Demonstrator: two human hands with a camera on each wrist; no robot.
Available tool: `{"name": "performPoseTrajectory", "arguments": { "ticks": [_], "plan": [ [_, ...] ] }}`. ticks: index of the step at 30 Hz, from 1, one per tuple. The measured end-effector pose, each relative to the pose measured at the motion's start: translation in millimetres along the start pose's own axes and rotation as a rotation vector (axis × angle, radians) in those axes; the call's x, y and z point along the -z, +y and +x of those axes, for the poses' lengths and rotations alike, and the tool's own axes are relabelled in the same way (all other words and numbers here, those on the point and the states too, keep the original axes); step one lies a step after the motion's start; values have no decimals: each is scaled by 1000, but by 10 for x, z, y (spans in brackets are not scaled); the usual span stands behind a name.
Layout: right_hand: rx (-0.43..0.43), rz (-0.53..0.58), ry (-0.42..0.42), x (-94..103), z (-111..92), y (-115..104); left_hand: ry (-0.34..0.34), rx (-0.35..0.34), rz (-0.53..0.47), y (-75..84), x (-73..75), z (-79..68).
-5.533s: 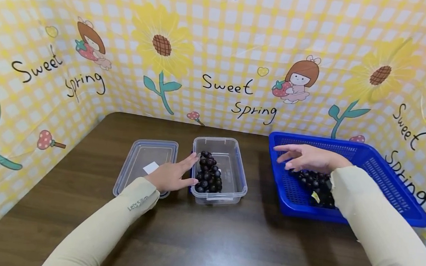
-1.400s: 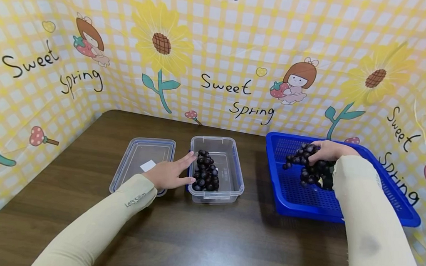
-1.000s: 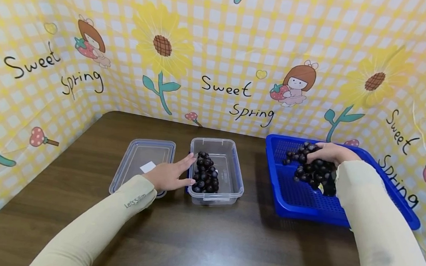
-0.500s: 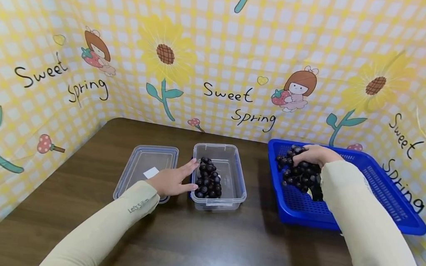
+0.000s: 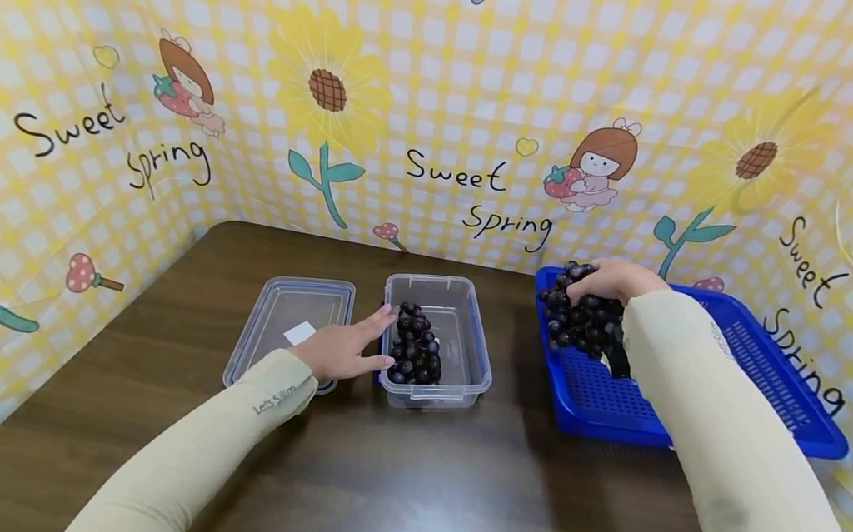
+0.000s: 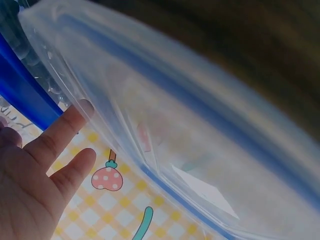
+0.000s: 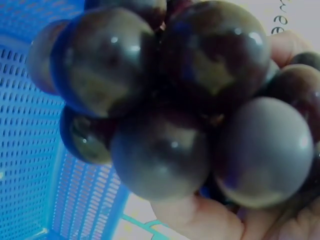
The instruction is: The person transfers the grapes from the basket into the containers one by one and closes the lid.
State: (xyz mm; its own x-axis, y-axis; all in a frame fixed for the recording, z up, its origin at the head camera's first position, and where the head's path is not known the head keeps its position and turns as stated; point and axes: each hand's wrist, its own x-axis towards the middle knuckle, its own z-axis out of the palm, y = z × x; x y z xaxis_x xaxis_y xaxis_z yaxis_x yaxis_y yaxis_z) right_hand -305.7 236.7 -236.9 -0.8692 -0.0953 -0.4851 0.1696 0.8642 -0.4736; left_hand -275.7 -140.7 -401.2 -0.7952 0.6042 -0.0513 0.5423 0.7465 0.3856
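Yellow checked cloth (image 5: 441, 75), printed with sunflowers and the words "Sweet Spring", hangs before us behind a dark wooden counter (image 5: 378, 496). Towards the counter's left edge we see a clear lid (image 5: 272, 312) lying flat, a white label (image 5: 299, 333) on it. Across the lid's right side reaches the left grip (image 5: 340, 351), thumb and fingers apart and holding nothing, fingertips at the left rim of a clear box (image 5: 435, 394). Inside, along the box's left wall, we find a bunch of dark grapes (image 5: 416, 350). Further right, the right grip (image 5: 617, 278) holds a second bunch (image 5: 583, 324) over the left end of a blue basket (image 5: 587, 421), which stands near the counter's back edge.
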Motion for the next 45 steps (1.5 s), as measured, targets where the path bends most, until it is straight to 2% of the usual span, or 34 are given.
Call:
{"name": "performPoseTrajectory", "arguments": {
  "ticks": [7, 14, 17, 24, 30, 32, 37, 40, 45],
  "plan": [
    [27, -7, 39, -106, -58, -293, -6, 1, 10, -5, -8, 7],
    [93, 71, 20, -268, -44, -599, -15, 10, 4, 21, 24, -2],
    [99, 127, 53, -361, -1, -683, -15, -1, 11, 28, 23, 21],
    [122, 424, 192, -650, 162, -811, -2, -1, 3, 37, 5, 21],
    [170, 556, 407, -908, 228, -901, 7, 4, 8, 42, 12, -5],
    [186, 584, 451, -994, 239, -888, 6, -1, 10, 35, 9, 6],
    [198, 578, 486, -1235, 265, -834, 9, 0, -7, 27, 7, -10],
    [171, 526, 485, -1364, 283, -797, 14, -1, -8, 27, 7, -24],
    [143, 467, 478, -1477, 292, -748, 7, 3, 2, 30, 15, -7]
  ]
}}
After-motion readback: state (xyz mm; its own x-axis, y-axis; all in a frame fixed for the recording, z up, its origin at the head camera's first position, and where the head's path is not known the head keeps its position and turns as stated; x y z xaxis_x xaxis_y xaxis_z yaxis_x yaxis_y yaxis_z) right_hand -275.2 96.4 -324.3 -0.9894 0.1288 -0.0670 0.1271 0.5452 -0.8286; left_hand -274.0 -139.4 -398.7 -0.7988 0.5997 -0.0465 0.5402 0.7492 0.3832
